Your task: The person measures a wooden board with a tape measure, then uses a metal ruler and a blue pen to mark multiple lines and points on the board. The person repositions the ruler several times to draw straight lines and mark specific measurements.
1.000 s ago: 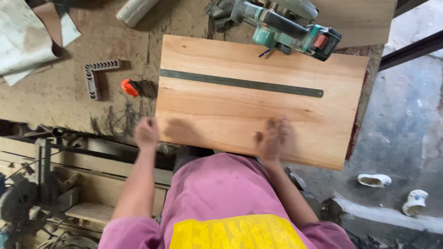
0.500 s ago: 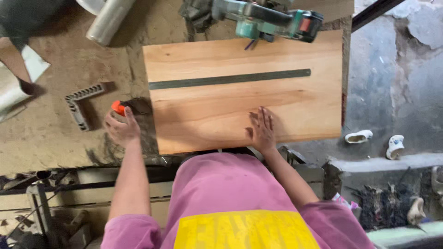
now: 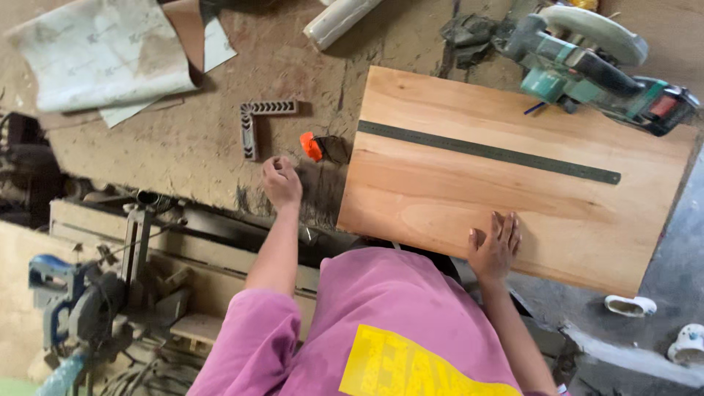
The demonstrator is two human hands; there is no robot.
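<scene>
A light wooden board [image 3: 469, 183] lies on a dusty workbench [image 3: 183, 147], with a long dark metal ruler [image 3: 488, 152] across it. My right hand [image 3: 495, 246] rests flat on the board's near edge, fingers spread. My left hand [image 3: 281, 181] is off the board to its left, fingers curled, over the bench. It is close to a small orange object [image 3: 312, 146] and a small metal corner square [image 3: 257, 121]. Whether the left hand holds anything is not visible.
A green circular saw [image 3: 587, 62] sits at the board's far right corner. Crumpled paper sheets [image 3: 110, 59] and a white roll [image 3: 341, 18] lie at the back. A blue power tool [image 3: 73, 301] stands below the bench at left. White objects [image 3: 631, 304] lie on the floor at right.
My left hand has left the board's near edge and moved left over the bench beside the orange object. My right hand stays on the board. The camera view has shifted.
</scene>
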